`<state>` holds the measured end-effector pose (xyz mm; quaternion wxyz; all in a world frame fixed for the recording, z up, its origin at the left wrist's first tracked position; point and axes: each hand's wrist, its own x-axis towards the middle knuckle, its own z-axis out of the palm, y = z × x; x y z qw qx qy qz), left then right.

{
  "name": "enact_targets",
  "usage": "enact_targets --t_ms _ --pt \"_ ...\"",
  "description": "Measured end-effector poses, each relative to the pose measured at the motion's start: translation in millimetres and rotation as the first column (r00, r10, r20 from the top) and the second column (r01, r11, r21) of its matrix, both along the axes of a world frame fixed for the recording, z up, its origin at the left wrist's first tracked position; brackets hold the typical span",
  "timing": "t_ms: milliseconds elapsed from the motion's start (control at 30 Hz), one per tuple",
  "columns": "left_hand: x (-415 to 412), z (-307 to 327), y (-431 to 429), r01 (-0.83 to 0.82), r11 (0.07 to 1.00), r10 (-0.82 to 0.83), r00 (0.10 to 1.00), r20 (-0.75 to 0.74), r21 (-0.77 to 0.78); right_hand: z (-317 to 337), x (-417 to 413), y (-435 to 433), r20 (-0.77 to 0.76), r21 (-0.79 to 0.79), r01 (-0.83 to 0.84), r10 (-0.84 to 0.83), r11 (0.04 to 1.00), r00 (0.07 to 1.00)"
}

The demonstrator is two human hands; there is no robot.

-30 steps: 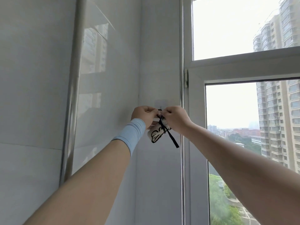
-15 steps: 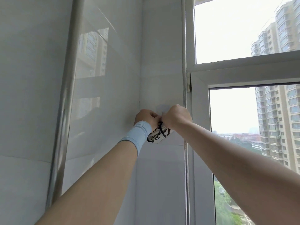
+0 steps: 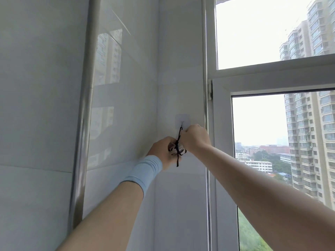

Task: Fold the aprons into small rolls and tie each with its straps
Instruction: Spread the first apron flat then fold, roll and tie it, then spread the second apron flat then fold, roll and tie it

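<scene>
Tiled wall [image 3: 126, 105] in a corner by a window frame [image 3: 222, 142]: left hand [image 3: 163, 153], grip curled round 1 apron roll [image 3: 179, 151]; right hand [image 3: 196, 138], grip fisted on the black strap [image 3: 178, 140], the pinch itself hidden. Roll held just below the adhesive hook [image 3: 181, 120], long axis roughly level, ends left and right, strap running upright to the hook. Judged: tying done, hanging in hand; next move calls for seating the loop, then easing both grips off.
</scene>
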<state>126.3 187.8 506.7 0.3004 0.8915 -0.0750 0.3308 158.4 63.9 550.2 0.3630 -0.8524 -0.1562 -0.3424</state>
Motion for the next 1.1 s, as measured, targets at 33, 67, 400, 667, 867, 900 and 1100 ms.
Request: enact_targets --t_ms 33,67,400,667,867,900,1100 --pt "0.5 -0.3 -0.2 -0.027 0.999 0.027 0.999 0.02 0.026 -2.4 -3.2 -2.4 0.049 -0.056 0.035 -0.032 0.998 0.998" --pt "1.4 -0.3 0.1 -0.047 0.997 0.045 0.999 0.029 0.056 -6.6 -6.1 -5.7 0.122 -0.118 0.091 -0.077 0.989 0.99" --pt "7.0 -8.0 0.9 -0.136 0.956 0.119 0.99 0.08 0.259 -58.8 6.9 -33.3 0.369 -0.462 0.106 0.082 0.881 0.926" --pt "-29.1 -5.4 -1.6 -0.29 0.936 0.237 0.938 0.251 0.198 -56.6 -16.7 -36.0 0.387 -0.405 0.077 0.095 0.911 0.917" --pt "-63.5 -45.1 -19.4 -0.216 0.974 0.176 0.908 0.379 0.067 -99.5 -46.8 -46.4 0.546 -0.282 0.045 0.121 0.958 0.829" --pt "-67.5 -56.7 -22.4 -0.205 0.976 0.167 0.916 0.364 0.068 -110.8 -51.4 -48.3 0.523 -0.286 -0.003 0.159 0.958 0.837" --pt "-79.7 -149.0 -35.9 -0.152 0.986 0.139 0.977 0.163 0.071 -205.7 -68.2 -58.5 0.108 -0.372 -0.188 0.244 0.909 0.964"
